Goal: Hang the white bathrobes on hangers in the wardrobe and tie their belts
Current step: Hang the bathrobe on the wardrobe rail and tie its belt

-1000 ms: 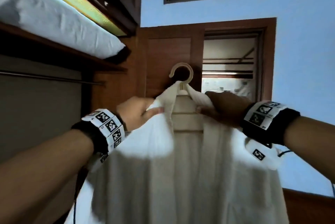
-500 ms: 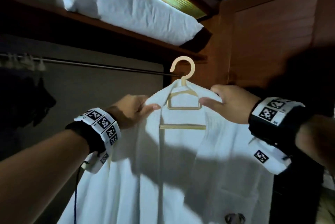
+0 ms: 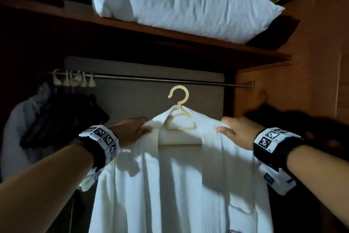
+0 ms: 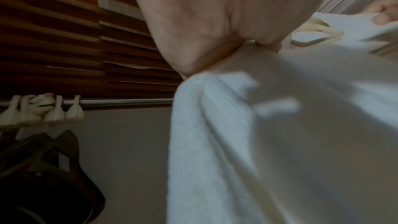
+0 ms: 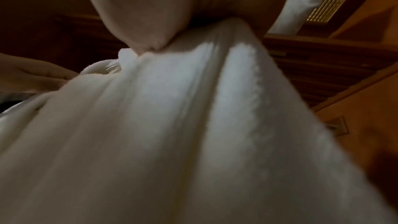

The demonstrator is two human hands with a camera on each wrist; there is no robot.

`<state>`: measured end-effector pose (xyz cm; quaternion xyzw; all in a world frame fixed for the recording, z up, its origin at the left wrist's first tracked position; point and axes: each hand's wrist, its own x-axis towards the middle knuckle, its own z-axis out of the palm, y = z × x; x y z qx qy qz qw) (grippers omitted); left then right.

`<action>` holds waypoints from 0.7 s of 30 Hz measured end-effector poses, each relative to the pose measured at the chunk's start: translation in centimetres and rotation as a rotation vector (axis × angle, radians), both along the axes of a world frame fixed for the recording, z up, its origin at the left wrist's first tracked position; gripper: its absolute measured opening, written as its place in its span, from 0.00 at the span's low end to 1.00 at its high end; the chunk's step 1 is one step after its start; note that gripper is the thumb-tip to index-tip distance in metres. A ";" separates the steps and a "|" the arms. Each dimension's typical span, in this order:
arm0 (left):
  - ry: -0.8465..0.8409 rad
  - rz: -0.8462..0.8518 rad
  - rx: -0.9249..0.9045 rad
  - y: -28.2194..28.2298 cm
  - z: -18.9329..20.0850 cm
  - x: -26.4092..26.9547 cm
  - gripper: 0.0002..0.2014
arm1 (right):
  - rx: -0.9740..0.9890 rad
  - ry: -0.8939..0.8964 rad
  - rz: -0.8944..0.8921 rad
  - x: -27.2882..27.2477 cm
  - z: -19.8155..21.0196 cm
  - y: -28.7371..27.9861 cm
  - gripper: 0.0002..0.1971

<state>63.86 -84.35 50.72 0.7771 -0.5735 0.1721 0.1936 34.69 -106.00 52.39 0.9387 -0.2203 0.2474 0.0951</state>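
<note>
no readable words, brand names or numbers show in any view. the only printed marks are black-and-white square code patterns on the white band on the left wrist and on the white band on the right wrist; small characters beside the patterns are too tiny to make out. a dark mark at the bottom edge of the white bathrobe is cut off and cannot be read.
</note>
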 end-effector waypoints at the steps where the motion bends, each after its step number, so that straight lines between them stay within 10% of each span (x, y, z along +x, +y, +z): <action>1: -0.003 0.001 0.006 -1.5 0.1 1.5 0.19 | -0.004 -0.004 -0.016 1.5 0.0 -1.7 0.16; 21: -0.135 0.429 -0.003 -27.3 6.8 19.0 0.20 | -0.220 -0.067 -0.100 21.1 7.4 -24.1 0.18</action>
